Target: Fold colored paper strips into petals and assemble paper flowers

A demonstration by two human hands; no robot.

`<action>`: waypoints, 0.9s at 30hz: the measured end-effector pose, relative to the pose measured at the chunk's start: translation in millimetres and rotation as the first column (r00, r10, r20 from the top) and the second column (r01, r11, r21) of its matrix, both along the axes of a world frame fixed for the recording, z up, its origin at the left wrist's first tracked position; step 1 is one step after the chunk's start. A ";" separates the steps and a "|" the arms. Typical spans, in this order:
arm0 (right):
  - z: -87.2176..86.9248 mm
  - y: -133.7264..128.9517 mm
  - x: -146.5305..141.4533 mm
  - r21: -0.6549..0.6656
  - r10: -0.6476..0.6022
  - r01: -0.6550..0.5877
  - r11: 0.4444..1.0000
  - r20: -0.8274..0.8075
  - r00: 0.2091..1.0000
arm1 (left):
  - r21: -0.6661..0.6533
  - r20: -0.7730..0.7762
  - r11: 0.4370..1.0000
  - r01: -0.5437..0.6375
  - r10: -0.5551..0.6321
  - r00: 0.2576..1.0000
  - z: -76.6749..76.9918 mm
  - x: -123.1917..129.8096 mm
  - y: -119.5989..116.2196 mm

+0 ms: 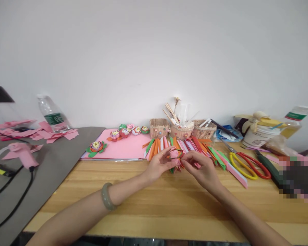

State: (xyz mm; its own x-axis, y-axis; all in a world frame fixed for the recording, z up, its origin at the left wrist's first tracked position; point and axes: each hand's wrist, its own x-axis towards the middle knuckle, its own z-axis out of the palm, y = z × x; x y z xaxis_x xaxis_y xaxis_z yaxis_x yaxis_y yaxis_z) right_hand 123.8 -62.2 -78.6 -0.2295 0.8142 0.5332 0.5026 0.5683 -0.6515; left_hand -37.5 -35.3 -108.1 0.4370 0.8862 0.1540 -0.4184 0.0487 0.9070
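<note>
Above the middle of the wooden table [133, 194], both my hands meet at a folded paper flower [174, 154] with pink, orange and green parts. My left hand [159, 164] grips it from the left, fingers bent round it. From the right, the thumb and forefinger of my right hand [201, 167] pinch at its edge. Part of the flower is covered by my fingers. Just behind lie many coloured paper strips [190, 145] in orange, green, pink, red and lilac.
Finished paper flowers [96, 147] stand on pink sheets [130, 147] at left. Small woven baskets [159, 129] line the wall. Scissors [248, 165], a paper cup [259, 136] and a bottle [295, 119] are at right. A pink glue gun [23, 154] with cables lies far left, near another bottle [52, 114].
</note>
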 end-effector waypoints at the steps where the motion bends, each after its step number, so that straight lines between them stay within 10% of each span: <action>1: 0.3 0.1 -0.1 -0.013 0.005 -0.005 1.000 0.002 1.000 | 0.013 0.001 1.000 -0.012 0.012 1.000 -1.9 0.1 1.2; 11: 2.5 5.4 2.4 -0.166 0.064 -0.061 0.984 0.011 0.998 | 0.051 -0.080 0.996 -0.073 0.077 0.994 -1.9 -0.3 0.8; 27: -2.5 3.5 2.3 0.048 -0.008 0.002 0.999 0.116 0.993 | 0.055 -0.077 0.993 -0.107 0.111 0.991 -3.3 2.6 -1.9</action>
